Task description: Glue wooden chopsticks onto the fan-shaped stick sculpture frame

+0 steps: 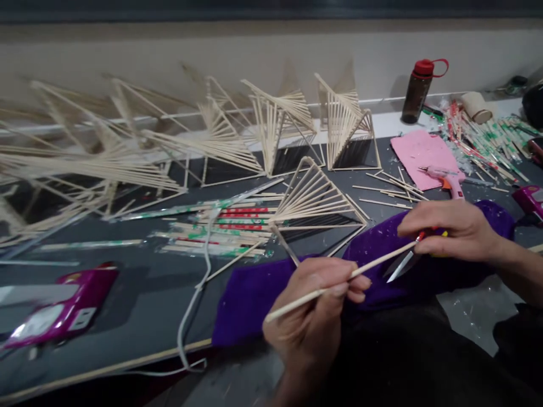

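My left hand (316, 302) is closed around a light wooden stick (382, 259), which slants up to the right. At the stick's far end, my right hand (453, 232) is closed on a small pair of scissors (402, 267) with red and yellow handles; the blades point down to the left. Whether its fingers also pinch the stick tip is unclear. Both hands are over a purple cloth (250, 302) at the table edge. Just beyond them stands a fan-shaped stick frame (318, 198).
More stick frames (348, 124) line the back. Wrapped sticks (229, 226) lie left of centre, beside a white cable (206, 249). A magenta device (76, 305) sits at left. At right are a pink glue gun (447, 178), pink sheet (424, 155), bottle (416, 93) and wrappers.
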`<state>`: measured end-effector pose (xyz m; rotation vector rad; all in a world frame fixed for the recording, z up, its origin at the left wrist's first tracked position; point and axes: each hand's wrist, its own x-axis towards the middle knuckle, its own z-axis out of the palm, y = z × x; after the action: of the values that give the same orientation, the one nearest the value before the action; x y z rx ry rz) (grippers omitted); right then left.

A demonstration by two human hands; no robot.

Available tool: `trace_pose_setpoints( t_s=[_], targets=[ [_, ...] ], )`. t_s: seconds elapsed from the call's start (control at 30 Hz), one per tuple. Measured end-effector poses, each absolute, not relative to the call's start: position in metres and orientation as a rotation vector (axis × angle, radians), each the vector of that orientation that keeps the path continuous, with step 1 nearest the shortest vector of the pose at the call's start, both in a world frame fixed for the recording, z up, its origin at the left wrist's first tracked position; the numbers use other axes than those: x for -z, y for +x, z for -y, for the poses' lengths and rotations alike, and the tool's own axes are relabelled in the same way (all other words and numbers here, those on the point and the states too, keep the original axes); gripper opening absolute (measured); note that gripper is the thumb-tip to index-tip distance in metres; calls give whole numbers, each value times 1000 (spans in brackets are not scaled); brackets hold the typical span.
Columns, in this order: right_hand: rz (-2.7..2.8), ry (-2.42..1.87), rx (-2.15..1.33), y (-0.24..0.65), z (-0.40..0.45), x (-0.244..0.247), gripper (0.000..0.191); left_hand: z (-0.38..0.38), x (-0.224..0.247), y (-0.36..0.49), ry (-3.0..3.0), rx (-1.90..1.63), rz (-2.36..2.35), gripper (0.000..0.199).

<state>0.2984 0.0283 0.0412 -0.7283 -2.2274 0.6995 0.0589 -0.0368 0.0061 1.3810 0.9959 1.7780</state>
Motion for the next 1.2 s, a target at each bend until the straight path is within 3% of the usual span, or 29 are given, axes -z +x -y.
trace_pose_setpoints(
  t_s=[0.4, 0.7, 0.93, 1.2],
  targets=[
    [2324, -709, -568, 259, -34, -43, 15, 43, 3, 35, 1353, -1831, -1203, 24],
    [1953, -995, -678, 256, -69, -30, 13, 11, 32, -31, 1286, -1901, -1600, 10],
    [2086, -1036, -580, 245, -93, -6, 7, -20, 45, -45, 1426, -1766, -1649, 25],
    [2206, -1011, -543, 245, -94, 11, 15, -21, 37, -45, 1515, -1622, -1700, 25]
  ],
)
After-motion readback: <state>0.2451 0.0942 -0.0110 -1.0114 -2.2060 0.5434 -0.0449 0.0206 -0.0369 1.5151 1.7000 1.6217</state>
